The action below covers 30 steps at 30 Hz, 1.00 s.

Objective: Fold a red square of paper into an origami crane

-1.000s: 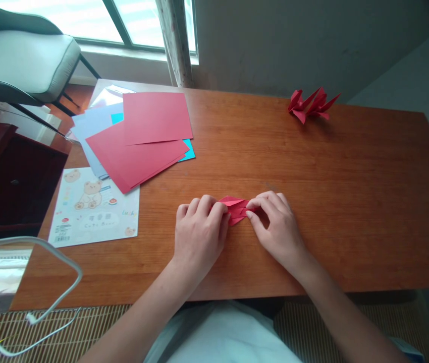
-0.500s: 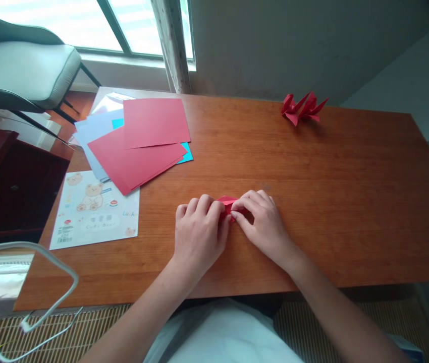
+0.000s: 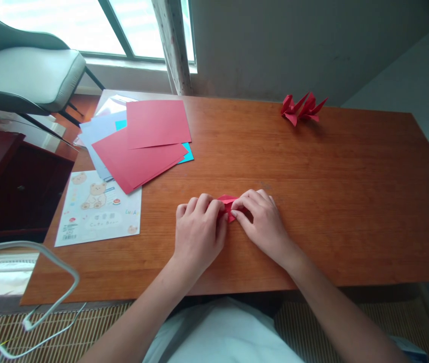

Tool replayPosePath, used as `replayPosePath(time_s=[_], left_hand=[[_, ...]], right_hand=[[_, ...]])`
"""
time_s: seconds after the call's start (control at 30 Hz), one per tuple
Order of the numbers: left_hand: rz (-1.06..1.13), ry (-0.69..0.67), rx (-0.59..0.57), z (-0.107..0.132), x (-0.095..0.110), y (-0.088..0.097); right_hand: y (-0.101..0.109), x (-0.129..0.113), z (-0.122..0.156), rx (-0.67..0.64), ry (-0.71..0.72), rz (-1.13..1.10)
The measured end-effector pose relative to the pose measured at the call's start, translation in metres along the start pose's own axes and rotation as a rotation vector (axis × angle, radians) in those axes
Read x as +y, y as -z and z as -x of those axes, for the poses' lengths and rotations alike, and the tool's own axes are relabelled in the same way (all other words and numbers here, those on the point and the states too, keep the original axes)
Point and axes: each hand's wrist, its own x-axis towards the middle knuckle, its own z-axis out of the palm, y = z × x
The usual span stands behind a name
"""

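A small piece of folded red paper [image 3: 228,202] lies between my two hands near the front of the wooden table. My left hand [image 3: 200,224] is closed on its left side, fingers curled over and thumb pressed in. From the right, my right hand [image 3: 262,218] pinches the paper between thumb and forefinger. Much of the paper is covered by my fingers, so its full shape cannot be made out. Two folded red paper figures [image 3: 303,108] stand close together at the table's back edge.
Red paper sheets [image 3: 157,123] overlap pale and blue ones at the table's left. A white card with bears [image 3: 101,212] lies before them. A white bent tube [image 3: 63,272] crosses the lower left. A chair [image 3: 29,75] stands by the window beyond the wooden table [image 3: 331,201].
The view has shifted slightly, so the things at the left appear a little further right. Both hands keep their hold on the red paper; the right thumb and fingertips have barely moved.
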Motion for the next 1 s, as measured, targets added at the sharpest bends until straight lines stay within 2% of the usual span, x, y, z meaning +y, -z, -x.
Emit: replayPosePath(time_s=[0.33, 0.67, 0.77, 0.87, 0.93, 1.0], left_hand=[[-0.131, 0.001, 0.001, -0.001, 0.001, -0.004], [0.013, -0.111, -0.069, 0.002, -0.019, 0.003], [0.100, -0.148, -0.027, 0.004, -0.026, 0.003], [0.183, -0.134, 0.068, 0.006, -0.029, 0.001], [0.182, -0.155, 0.115, 0.008, -0.029, 0.000], [0.122, -0.209, 0.113, 0.009, -0.029, -0.001]], right_hand=[[0.001, -0.001, -0.001, -0.001, -0.006, 0.003], [0.000, 0.003, -0.001, 0.001, 0.017, -0.004], [0.002, 0.006, -0.002, -0.007, 0.054, -0.033], [0.005, 0.006, -0.003, 0.021, 0.088, -0.079], [0.006, 0.005, -0.003, 0.037, 0.121, -0.069], [0.006, 0.003, -0.004, 0.037, 0.147, -0.027]])
